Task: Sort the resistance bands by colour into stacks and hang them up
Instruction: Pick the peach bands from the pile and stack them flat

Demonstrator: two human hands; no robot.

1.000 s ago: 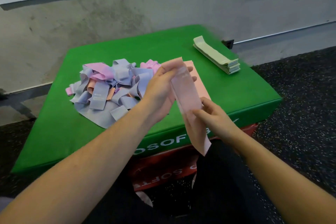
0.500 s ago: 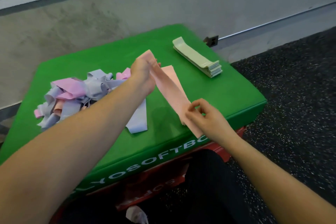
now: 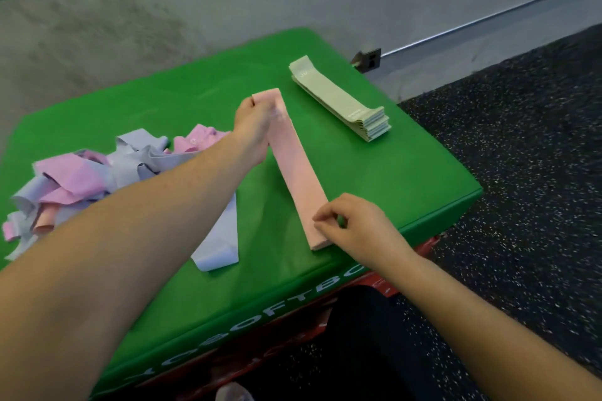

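The peach band [image 3: 294, 169] lies stretched flat along the middle of the green soft box [image 3: 407, 172], running from its far end near the box's centre to its near end at the near edge. The left hand [image 3: 252, 120] pinches the far end with curled fingers, and the right hand [image 3: 353, 225] pinches the near end between thumb and fingertips, so both hands are closed on the one band. It looks as though another peach layer sits beneath it (the near end shows some thickness), which would make this the start of a peach stack. To the right and farther off, well apart, sits the tidy stack of green bands [image 3: 342, 104]. To the left lies the unsorted heap [image 3: 97, 172] of lilac, pink and peach bands, with one lilac band [image 3: 218, 247] trailing toward the near edge. The near end of the peach band lies close to the box's edge, so a careless release could let it slide off. Letting go unevenly might let the elastic spring back and skew the stack.
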